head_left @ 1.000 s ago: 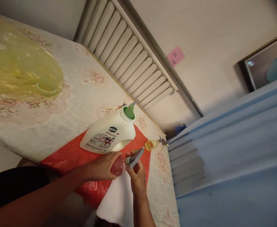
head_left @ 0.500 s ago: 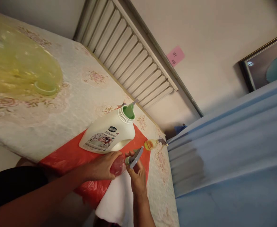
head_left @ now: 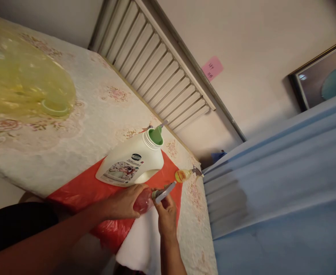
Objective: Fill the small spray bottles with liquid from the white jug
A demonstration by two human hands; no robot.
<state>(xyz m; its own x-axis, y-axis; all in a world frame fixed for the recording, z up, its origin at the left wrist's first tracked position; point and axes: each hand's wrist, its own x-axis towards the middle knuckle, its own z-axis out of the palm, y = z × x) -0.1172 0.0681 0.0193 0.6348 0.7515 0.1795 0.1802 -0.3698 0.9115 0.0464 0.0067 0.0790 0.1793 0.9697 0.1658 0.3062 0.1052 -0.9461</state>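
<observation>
My left hand [head_left: 127, 200] is wrapped round the body of a small spray bottle [head_left: 143, 201] with pink liquid inside. At the bottle's neck, my right hand [head_left: 165, 213] grips the grey trigger spray head [head_left: 165, 193] between thumb and fingers. The head sits at the bottle's mouth; whether it is tight I cannot tell. Just beyond my left hand stands a large white detergent jug [head_left: 135, 160] with a printed label and an uncapped mouth showing a green pouring spout. Both hands are over a red plastic sheet [head_left: 78, 183] and a white cloth [head_left: 140, 244].
A second spray bottle [head_left: 182, 175] with yellow liquid lies right of the jug. A yellow plastic bag [head_left: 24, 76] rests on the floral cover [head_left: 93, 126] at far left. A radiator-like slatted panel [head_left: 156, 61] borders the back, and a blue curtain [head_left: 271, 183] hangs on the right.
The grey spray head has turned a little on the pink bottle's neck, with my right fingers shifting round it. My left hand and the bottle body stay in place.
</observation>
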